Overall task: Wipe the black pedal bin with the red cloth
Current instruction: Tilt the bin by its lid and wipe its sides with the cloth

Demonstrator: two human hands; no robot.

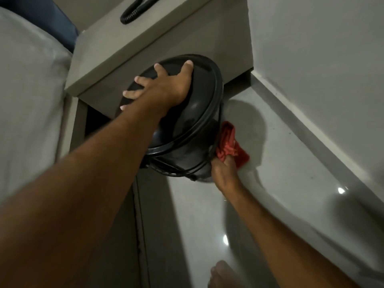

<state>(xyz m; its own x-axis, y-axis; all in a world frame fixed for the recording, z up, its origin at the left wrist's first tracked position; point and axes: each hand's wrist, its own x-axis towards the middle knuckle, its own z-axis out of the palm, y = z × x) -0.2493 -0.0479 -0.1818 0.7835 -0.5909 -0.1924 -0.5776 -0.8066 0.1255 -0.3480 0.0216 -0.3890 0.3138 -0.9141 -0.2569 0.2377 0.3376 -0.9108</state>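
The black pedal bin [187,129] stands on the glossy floor, seen from above, its round domed lid closed. My left hand [164,86] lies flat on the lid with fingers spread, gripping its far rim. My right hand [223,169] is down at the bin's right side, closed around the red cloth [230,145], which is bunched and pressed against the bin's wall just below the lid rim. The bin's lower body and pedal are hidden under the lid.
A grey bedside cabinet [158,38] stands right behind the bin, a black coiled cord [133,14] on top. A bed with pale sheets [27,90] fills the left. The wall and skirting [311,129] run along the right. My bare foot [222,275] is near the bottom edge.
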